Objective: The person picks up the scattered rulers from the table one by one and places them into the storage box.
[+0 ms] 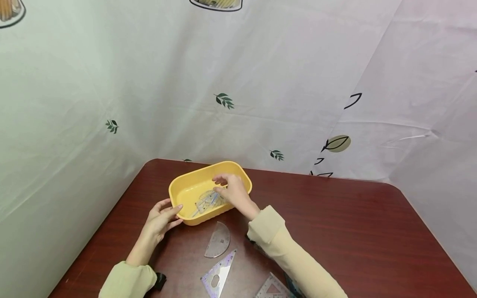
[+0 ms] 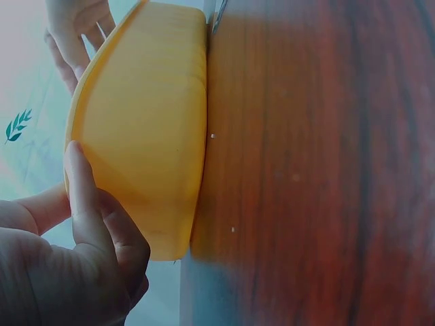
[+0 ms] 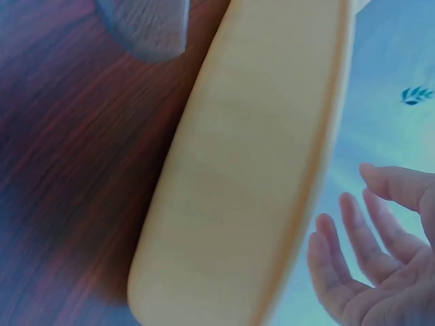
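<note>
A yellow plastic bin stands on the table with several clear plastic drawing pieces inside. My left hand grips the bin's left corner, thumb over the rim and fingers along the outer wall; in the left wrist view the left hand also shows at that wall. Over the right half of the bin is my right hand, fingers loosely bent and nothing between them. The right wrist view shows that hand beyond the bin's rim, its fingers spread apart.
In front of the bin lie a clear protractor and a purple-edged set square. Another clear set square is at the near edge, beside a dark piece partly under my right sleeve. A patterned cloth wall borders the table's back.
</note>
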`<act>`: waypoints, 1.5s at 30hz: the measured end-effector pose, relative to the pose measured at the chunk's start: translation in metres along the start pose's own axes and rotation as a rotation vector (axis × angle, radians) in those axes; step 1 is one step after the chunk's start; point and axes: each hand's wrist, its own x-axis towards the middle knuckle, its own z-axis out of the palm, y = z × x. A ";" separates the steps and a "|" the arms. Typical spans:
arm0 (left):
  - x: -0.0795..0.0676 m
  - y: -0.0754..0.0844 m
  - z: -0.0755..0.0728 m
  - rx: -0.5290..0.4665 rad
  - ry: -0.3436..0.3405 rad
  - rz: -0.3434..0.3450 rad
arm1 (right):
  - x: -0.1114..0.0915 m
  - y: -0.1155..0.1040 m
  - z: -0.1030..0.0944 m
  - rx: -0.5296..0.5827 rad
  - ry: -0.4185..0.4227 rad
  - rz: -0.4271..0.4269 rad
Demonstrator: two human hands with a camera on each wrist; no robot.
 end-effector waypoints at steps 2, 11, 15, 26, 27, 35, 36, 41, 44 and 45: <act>0.000 0.000 0.000 -0.001 0.000 0.000 | -0.005 -0.003 -0.003 -0.005 -0.017 -0.001; 0.000 -0.001 0.000 -0.008 -0.005 0.001 | -0.024 -0.012 -0.012 0.030 -0.058 -0.026; 0.000 0.000 0.000 -0.005 -0.006 0.004 | -0.032 -0.014 -0.014 0.049 -0.085 -0.027; 0.001 0.000 0.000 0.002 -0.006 0.001 | -0.057 -0.003 -0.018 0.065 -0.184 0.012; 0.001 0.000 0.000 0.006 -0.007 0.001 | -0.059 -0.002 -0.018 0.056 -0.202 0.024; 0.002 -0.001 -0.001 0.012 -0.005 0.007 | -0.067 0.005 -0.011 -0.074 -0.298 0.071; 0.002 -0.001 -0.001 0.011 -0.006 0.007 | -0.067 0.006 -0.009 -0.091 -0.304 0.080; 0.001 -0.001 -0.001 0.003 -0.006 -0.001 | -0.065 0.009 0.001 -0.171 -0.335 0.117; 0.001 -0.001 -0.001 0.002 -0.007 -0.002 | -0.065 0.008 0.007 -0.201 -0.348 0.136; 0.001 -0.001 -0.001 0.001 -0.008 -0.001 | -0.064 0.008 0.008 -0.207 -0.350 0.141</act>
